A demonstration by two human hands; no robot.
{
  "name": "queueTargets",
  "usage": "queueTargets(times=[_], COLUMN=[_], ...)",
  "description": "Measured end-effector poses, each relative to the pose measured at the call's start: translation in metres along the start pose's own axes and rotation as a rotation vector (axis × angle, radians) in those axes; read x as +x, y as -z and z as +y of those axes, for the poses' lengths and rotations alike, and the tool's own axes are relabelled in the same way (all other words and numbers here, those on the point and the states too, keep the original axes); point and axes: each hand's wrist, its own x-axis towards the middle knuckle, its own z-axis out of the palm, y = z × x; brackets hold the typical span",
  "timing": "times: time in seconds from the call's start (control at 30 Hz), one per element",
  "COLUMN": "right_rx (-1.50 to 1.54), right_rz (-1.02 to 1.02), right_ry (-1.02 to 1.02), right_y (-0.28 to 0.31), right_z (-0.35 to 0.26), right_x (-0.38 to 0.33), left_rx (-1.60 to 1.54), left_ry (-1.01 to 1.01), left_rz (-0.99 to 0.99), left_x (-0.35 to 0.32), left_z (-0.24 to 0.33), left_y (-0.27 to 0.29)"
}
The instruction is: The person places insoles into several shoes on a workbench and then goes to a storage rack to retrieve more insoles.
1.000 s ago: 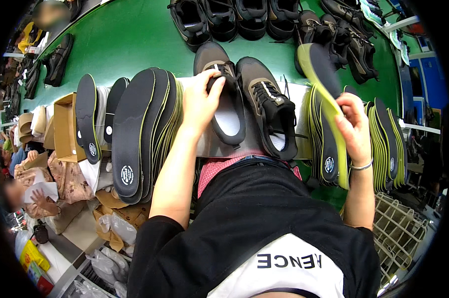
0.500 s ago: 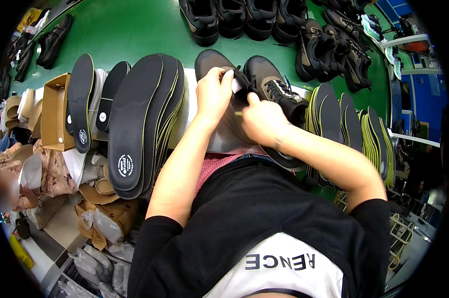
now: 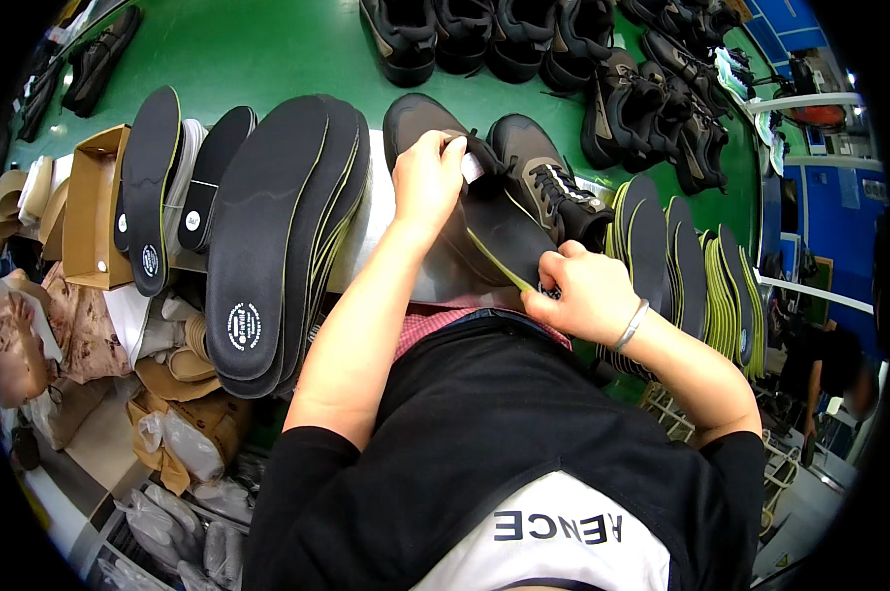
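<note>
My left hand (image 3: 427, 183) grips the collar of a dark shoe (image 3: 435, 187) lying at the near edge of the green table (image 3: 268, 49). My right hand (image 3: 581, 295) holds the heel end of a black insole with a yellow-green edge (image 3: 504, 241), whose front part lies inside that shoe. The matching second shoe (image 3: 543, 182) sits just to the right, untouched. A silver bracelet is on my right wrist.
A stack of black insoles (image 3: 278, 227) leans at the left, with more insoles (image 3: 159, 187) and a cardboard box (image 3: 95, 202) beyond. Another fan of insoles (image 3: 691, 281) stands at the right. Several finished dark shoes (image 3: 524, 39) line the far side.
My right hand brought the insole from the right stack over to the left shoe and pushed it in. My left hand stayed on the shoe's opening.
</note>
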Motion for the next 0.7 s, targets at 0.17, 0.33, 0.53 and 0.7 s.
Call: queueTargets(times=[0.17, 0.33, 0.53, 0.7], right_rx=[-0.125, -0.168, -0.256, -0.21], right_rz=[0.373, 0.143, -0.111, -0.555], right_ry=[0.208, 0.155, 0.155, 0.233], right_y=[-0.022, -0.022, -0.029, -0.014], right_z=[-0.002, -0.018, -0.021, -0.017], right_x=[0.02, 0.063, 0.104, 0.126], left_rx=[-0.075, -0.117, -0.236, -0.297], left_ry=[0.023, 0.028, 0.089, 0.148], left_rz=[0.008, 0.017, -0.079, -0.09], left_x=[-0.004, -0.004, -0.002, -0.003], left_z=[0.002, 0.0, -0.004, -0.004], left_y=[-0.002, -0.003, -0.001, -0.003])
